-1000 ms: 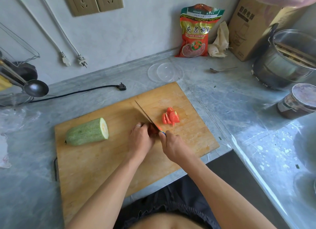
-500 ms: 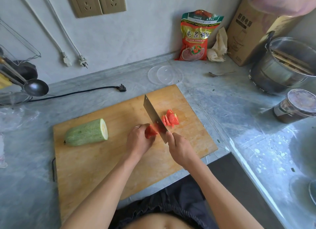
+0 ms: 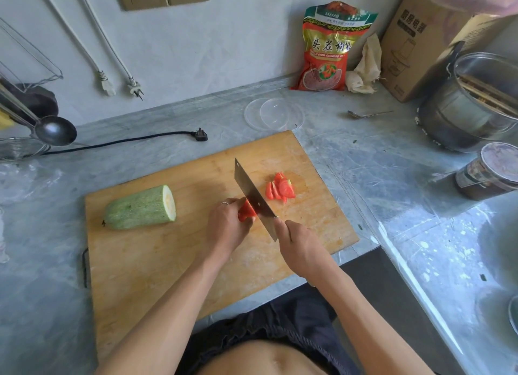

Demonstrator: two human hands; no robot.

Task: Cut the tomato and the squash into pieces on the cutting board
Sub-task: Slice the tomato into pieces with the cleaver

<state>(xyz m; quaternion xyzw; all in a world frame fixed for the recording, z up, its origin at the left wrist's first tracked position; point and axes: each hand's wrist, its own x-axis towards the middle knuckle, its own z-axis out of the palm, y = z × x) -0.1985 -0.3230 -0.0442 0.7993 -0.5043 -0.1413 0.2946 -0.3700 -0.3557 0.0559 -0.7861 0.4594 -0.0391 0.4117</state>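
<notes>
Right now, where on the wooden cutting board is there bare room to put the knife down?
Free: the near-left board, below the green squash half, left of the left hand. Crowded: the centre, with the steel cleaver, tomato chunk and red slices.

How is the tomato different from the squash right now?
The tomato is red; the squash is pale green. The tomato is partly sliced, with slices lying beside the knife; the squash is one big chunk. The left hand holds the tomato; nobody touches the squash. Both sit on the board.
</notes>
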